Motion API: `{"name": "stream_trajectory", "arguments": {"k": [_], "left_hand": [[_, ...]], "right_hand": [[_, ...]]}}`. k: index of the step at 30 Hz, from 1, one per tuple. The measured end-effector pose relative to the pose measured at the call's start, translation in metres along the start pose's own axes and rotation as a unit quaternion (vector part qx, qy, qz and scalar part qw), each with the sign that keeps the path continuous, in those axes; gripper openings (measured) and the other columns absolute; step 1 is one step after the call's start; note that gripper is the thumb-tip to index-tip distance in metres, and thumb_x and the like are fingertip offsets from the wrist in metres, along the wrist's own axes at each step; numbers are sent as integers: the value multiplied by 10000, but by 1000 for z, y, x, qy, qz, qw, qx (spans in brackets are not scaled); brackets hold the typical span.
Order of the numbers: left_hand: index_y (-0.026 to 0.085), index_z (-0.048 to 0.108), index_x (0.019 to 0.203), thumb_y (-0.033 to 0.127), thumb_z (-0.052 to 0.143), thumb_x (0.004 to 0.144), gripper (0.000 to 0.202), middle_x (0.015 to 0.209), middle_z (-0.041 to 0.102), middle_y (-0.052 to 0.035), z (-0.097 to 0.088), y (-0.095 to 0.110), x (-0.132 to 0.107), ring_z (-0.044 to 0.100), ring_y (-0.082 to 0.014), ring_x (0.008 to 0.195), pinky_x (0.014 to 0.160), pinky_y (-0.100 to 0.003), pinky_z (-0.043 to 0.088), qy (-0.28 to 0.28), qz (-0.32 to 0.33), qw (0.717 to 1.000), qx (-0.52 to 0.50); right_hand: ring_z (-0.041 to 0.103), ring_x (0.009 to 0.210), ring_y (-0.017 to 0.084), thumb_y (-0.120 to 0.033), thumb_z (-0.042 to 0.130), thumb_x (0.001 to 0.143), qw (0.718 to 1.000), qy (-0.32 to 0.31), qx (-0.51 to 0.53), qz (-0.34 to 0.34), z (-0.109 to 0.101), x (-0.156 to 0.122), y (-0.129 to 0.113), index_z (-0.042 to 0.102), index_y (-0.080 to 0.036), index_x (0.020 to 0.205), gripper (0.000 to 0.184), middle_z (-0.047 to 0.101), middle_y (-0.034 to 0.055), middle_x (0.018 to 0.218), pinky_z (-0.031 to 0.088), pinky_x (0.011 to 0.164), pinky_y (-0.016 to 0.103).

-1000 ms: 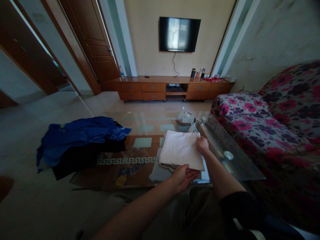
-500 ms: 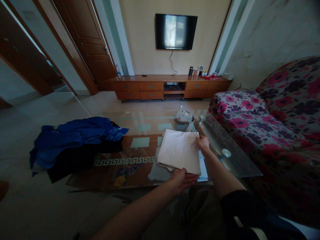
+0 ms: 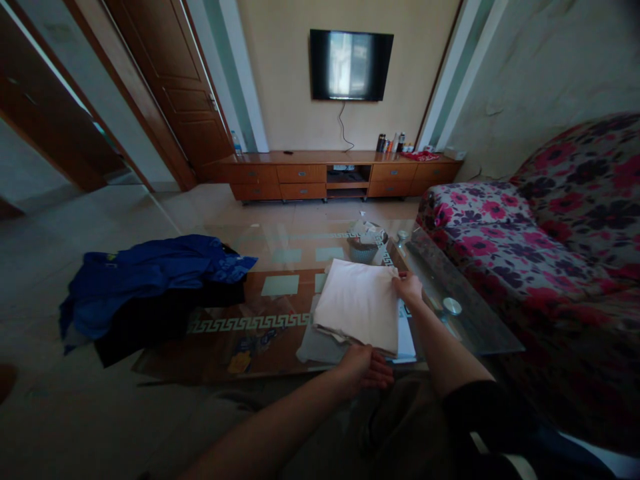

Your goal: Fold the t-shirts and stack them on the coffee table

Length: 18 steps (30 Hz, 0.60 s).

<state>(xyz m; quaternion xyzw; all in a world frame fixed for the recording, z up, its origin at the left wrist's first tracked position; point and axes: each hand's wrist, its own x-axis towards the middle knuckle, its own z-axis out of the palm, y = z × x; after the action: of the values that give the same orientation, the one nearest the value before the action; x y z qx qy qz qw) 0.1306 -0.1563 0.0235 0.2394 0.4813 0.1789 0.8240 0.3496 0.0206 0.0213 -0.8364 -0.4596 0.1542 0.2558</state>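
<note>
A folded white garment [image 3: 356,303] lies in a flat square on the glass table [image 3: 493,332], with several layers showing along its front edge. Beneath it a grayish-white cloth [image 3: 315,343] sticks out at the left and front. My left hand [image 3: 363,369] rests against the front edge with its fingers stretched out, the thumb side touching the fabric. At the right edge, near the far corner, my right hand [image 3: 409,287] has its fingers closed on the fabric; their tips are partly hidden.
A heap of blue clothing [image 3: 155,267] over black clothing [image 3: 150,327] covers the table's left end. A small basket [image 3: 364,252] stands behind the white garment. To the right is a floral sofa [image 3: 500,220]; a low wooden cabinet [image 3: 300,175] stands beneath a television [image 3: 351,65].
My left hand has slid slightly down, and its fingers now show more below the front edge. The garment's right edge has shifted slightly left. The right hand stays at the right edge.
</note>
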Motion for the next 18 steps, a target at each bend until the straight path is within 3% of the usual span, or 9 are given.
{"name": "stream_trajectory", "arguments": {"k": [4, 6, 7, 8, 10, 11, 14, 16, 18], "left_hand": [[130, 590, 891, 294, 376, 952, 276, 815, 735, -135, 4, 6, -3, 719, -187, 617, 570, -267, 520, -22, 18, 995, 96], [149, 597, 902, 313, 375, 955, 281, 784, 722, -96, 1, 21, -7, 682, -165, 561, 532, -250, 480, -9, 108, 976, 191], [161, 604, 912, 323, 388, 955, 273, 778, 713, -73, -3, 31, -9, 665, -155, 557, 538, -248, 474, 17, 178, 952, 247], [176, 616, 937, 331, 405, 956, 262, 796, 708, -55, -9, 42, -11, 659, -148, 585, 574, -255, 488, 53, 264, 913, 305], [198, 640, 960, 294, 450, 945, 213, 891, 706, -52, -25, 62, -14, 681, -167, 788, 757, -293, 527, 133, 413, 795, 425], [203, 646, 993, 265, 455, 942, 207, 976, 704, -65, -34, 70, -14, 676, -184, 914, 862, -323, 522, 164, 453, 735, 476], [194, 613, 1232, 261, 461, 962, 317, 1357, 600, -119, -60, 76, -8, 540, -238, 1287, 1106, -402, 411, 221, 480, 603, 598], [183, 529, 1389, 324, 452, 988, 431, 1552, 444, -126, -72, 69, -1, 376, -264, 1453, 1196, -441, 309, 232, 459, 549, 659], [182, 437, 1488, 402, 411, 1012, 524, 1636, 330, -113, -79, 59, 4, 248, -270, 1525, 1236, -466, 227, 226, 434, 520, 700]], "right_hand": [[682, 1077, 319, -294, 604, 859, 1000, -4, -18, -11, -2, -6, -2, 678, -119, 1181, 374, 720, 194, 1100, 527, 924, 392], [672, 1078, 336, -285, 588, 867, 999, 1, -30, -18, -3, -11, -5, 634, -91, 1240, 423, 696, 222, 1124, 520, 926, 421], [655, 1106, 340, -275, 570, 876, 999, 8, -33, -24, -4, -15, -7, 598, -87, 1290, 456, 673, 231, 1172, 508, 945, 434], [627, 1154, 342, -265, 546, 889, 998, 17, -39, -38, -5, -18, -10, 557, -93, 1342, 485, 641, 235, 1235, 488, 975, 446], [548, 1257, 338, -256, 492, 924, 992, 36, -66, -99, -6, -25, -17, 503, -128, 1408, 501, 565, 221, 1358, 437, 1039, 456], [513, 1292, 332, -261, 467, 943, 986, 40, -87, -140, -5, -28, -20, 498, -149, 1419, 490, 532, 208, 1403, 417, 1061, 453], [421, 1376, 321, -317, 399, 998, 954, 20, -162, -253, 5, -35, -24, 468, -192, 1469, 492, 432, 168, 1530, 378, 1103, 457], [307, 1466, 317, -378, 346, 1029, 938, -13, -200, -283, 14, -37, -20, 386, -227, 1542, 536, 324, 123, 1623, 319, 1155, 488], [190, 1526, 318, -451, 284, 1049, 931, -44, -220, -286, 24, -38, -12, 294, -257, 1596, 580, 229, 86, 1675, 254, 1191, 532]]}}
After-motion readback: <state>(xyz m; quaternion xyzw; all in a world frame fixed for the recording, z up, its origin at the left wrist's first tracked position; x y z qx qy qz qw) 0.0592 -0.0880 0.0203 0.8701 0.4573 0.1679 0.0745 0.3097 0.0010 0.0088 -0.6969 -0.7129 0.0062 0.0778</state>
